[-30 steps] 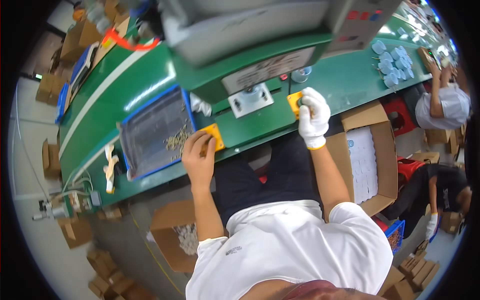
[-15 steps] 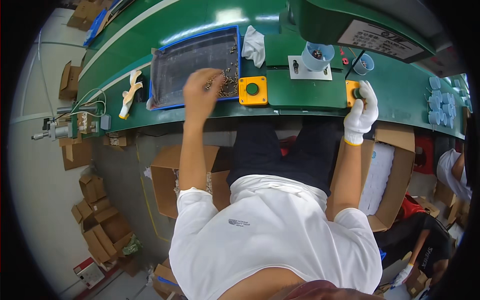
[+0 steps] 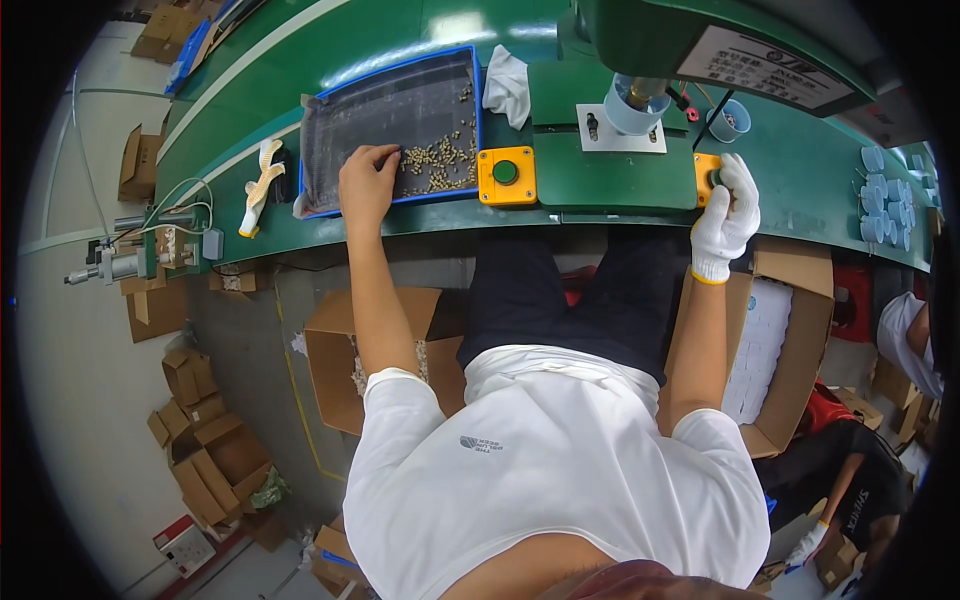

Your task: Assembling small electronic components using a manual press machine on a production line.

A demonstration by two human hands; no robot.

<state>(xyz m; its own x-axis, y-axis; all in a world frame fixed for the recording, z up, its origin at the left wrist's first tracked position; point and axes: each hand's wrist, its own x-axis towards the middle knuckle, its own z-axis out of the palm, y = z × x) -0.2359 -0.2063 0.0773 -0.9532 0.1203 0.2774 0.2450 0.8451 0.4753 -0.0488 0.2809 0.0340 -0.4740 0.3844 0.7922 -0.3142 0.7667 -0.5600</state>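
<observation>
Head view looks down on a seated person at a green bench [image 3: 600,185]. By the look of it the step in hand is picking a small part for the press: the bare left hand [image 3: 368,185] lies over the near edge of the blue-rimmed tray [image 3: 330,130], fingers curled down among the small tan parts [image 3: 435,165] scattered there (whether one is already pinched cannot be told). The gloved right hand [image 3: 725,210], well to the right of the tray, is closed around the yellow button box [image 3: 706,172] at the bench edge.

A fair guess at the next move: carry one part rightward from the tray, past the yellow box with the green button [image 3: 506,175], to the white plate [image 3: 618,130] under the press head. That calls for a fine pinch and a short lift over the tray's rim.

Room is tight. The press column hangs close above the plate, a white cloth [image 3: 507,85] lies just right of the tray, and open cardboard boxes [image 3: 340,360] stand below the bench edge.
</observation>
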